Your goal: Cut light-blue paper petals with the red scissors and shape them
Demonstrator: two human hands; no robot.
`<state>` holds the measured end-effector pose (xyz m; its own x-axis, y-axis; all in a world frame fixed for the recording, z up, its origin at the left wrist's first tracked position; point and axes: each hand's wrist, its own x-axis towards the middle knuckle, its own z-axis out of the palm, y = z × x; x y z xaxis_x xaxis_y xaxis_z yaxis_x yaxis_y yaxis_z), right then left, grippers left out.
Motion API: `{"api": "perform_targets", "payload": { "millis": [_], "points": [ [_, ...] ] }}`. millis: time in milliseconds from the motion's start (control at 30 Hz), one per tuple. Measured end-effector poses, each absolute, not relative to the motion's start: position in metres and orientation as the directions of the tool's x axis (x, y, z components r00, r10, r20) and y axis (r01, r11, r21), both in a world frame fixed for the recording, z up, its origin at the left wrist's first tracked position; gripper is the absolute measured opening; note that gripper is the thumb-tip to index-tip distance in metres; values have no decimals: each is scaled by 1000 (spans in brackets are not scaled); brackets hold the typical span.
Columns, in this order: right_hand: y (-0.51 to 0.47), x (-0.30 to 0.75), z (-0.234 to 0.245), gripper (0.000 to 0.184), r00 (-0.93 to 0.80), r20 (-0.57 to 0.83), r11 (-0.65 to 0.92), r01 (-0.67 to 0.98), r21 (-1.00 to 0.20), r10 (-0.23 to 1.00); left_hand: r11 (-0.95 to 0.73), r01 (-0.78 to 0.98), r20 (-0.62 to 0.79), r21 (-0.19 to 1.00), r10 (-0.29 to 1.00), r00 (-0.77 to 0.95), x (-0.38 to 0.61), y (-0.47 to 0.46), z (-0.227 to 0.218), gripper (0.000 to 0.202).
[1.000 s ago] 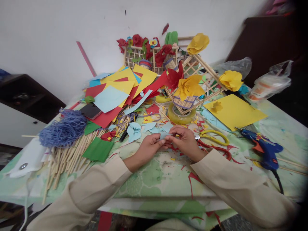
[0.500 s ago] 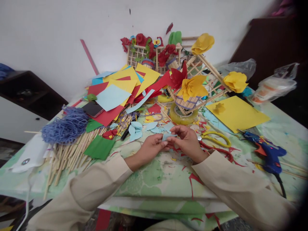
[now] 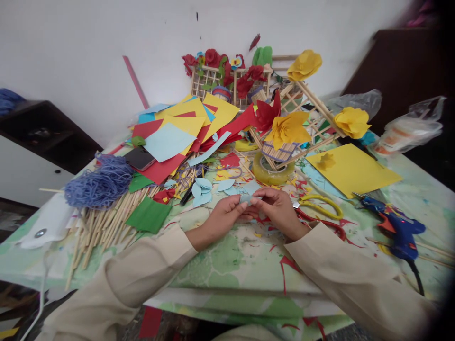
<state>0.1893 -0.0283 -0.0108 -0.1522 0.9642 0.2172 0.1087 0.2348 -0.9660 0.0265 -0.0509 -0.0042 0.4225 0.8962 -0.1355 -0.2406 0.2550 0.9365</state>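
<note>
Between my two hands is a small light blue paper piece [image 3: 245, 199], mostly covered by the fingers. My left hand [image 3: 227, 215] pinches its left side between thumb and fingers. From the other side my right hand [image 3: 276, 208] grips it, thumb and fingertips pressed together close to the left thumb. Just beyond the hands lie cut light blue paper petals [image 3: 202, 190], some overlapping. Yellow-handled scissors [image 3: 322, 204] rest right of my right hand, with a red-handled pair [image 3: 329, 227] partly under the wrist.
Bamboo sticks [image 3: 103, 227], blue yarn [image 3: 99, 182] and coloured paper sheets [image 3: 168, 142] cover the left side. A tape roll [image 3: 272, 171] supports a stick trellis with yellow paper flowers [image 3: 288, 129]. A blue glue gun [image 3: 394, 222] lies at right, near a bagged cup [image 3: 403, 132].
Both hands stay together on the paper piece. The right fingers have come down closer to the left thumb, so less of the paper shows. The view has shifted slightly.
</note>
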Motion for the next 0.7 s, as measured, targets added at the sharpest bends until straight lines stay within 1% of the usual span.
{"api": "perform_targets", "payload": {
  "millis": [100, 233, 333, 433, 500, 567, 633, 700],
  "points": [
    [-29, 191, -8, 19, -169, 284, 305, 115, -945, 944, 261, -247, -138, 933, 895, 424, 26, -51, -4, 30],
    [-29, 192, -6, 15, -142, 323, 338, 106, -935, 936, 250, -288, -109, 924, 896, 430, 27, -52, -6, 30],
    [-30, 192, -6, 14, -116, 311, 323, 104, -941, 943, 261, -301, -107, 917, 889, 444, 28, -53, -7, 32],
    [-30, 193, -6, 13, -128, 289, 304, 118, -945, 949, 257, -287, -120, 923, 899, 420, 28, -52, -6, 33],
    [-30, 193, -5, 12, -140, 291, 309, 134, -942, 947, 234, -223, -129, 947, 907, 402, 27, -52, -5, 31],
    [-30, 192, -5, 12, -135, 299, 317, 133, -939, 945, 149, -96, -103, 984, 923, 371, 24, -51, -4, 28],
    [-31, 192, -5, 14, -131, 296, 310, 112, -944, 946, -26, 77, -1, 997, 946, 324, 21, -51, -3, 28],
    [-31, 191, -5, 17, -159, 260, 274, 73, -959, 952, -203, 234, 130, 951, 947, 293, 18, -52, -2, 27]
  ]
}}
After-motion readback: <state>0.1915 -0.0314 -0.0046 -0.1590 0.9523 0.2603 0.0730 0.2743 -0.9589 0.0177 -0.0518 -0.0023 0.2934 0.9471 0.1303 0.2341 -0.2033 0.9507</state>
